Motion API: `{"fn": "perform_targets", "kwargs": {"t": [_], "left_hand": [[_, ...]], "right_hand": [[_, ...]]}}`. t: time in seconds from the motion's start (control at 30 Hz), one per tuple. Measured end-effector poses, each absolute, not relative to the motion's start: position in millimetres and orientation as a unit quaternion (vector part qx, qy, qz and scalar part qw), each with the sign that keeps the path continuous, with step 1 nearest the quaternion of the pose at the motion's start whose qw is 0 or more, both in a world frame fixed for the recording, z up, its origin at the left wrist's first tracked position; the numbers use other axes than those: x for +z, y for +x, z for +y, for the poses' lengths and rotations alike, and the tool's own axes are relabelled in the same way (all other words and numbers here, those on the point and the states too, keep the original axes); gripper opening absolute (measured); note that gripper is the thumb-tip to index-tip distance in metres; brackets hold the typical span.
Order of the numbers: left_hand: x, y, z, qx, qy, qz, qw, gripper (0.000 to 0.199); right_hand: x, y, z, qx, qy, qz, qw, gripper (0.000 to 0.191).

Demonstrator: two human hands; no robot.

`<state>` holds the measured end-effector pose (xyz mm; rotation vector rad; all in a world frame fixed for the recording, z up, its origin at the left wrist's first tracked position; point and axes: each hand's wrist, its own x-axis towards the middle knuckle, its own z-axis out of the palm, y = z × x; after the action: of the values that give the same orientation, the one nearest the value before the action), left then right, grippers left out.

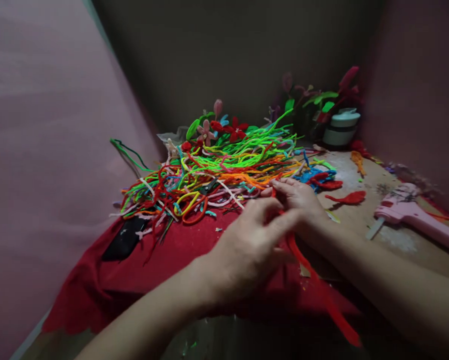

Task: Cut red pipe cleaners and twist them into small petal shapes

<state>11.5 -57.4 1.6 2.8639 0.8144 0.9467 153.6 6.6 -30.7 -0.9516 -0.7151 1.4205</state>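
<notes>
Black object: one flat dark thing (125, 239) lies on the left of the red cloth (194, 252), partly under stray stems.
Pile: one big heap of fuzzy craft stems (217, 175), too many to count; green, orange, red, yellow, white and blue strands tangled together, just beyond both hands.
Left hand: the left hand (247, 245) is closed in a pinch on the red stem (314, 280).
Red stem: one, fuzzy, bright red, long and bent; it runs from between the two hands down toward the lower right, over the cloth's edge.
Right hand: the right hand (297, 197) grips the same stem's upper end, fingers curled, touching the left hand.
Flowers: several finished stem flowers (228, 127) behind the pile.
Red shape: one (350, 198) on the bare table (359, 220).
Pink tool: one (412, 212), far right.
</notes>
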Motion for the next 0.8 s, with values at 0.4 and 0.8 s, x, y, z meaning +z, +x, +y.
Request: {"fn": "perform_targets", "kwargs": {"t": [0.4, 0.8], "left_hand": [[-10, 11, -82, 0.575, 0.524, 0.260, 0.572, 0.034], [2, -4, -45, 0.677, 0.323, 0.311, 0.583, 0.029]], "right_hand": [[-17, 159, 11, 0.744, -0.296, -0.159, 0.578, 0.018], [-12, 170, 8, 0.756, -0.262, -0.175, 0.574, 0.015]]}}
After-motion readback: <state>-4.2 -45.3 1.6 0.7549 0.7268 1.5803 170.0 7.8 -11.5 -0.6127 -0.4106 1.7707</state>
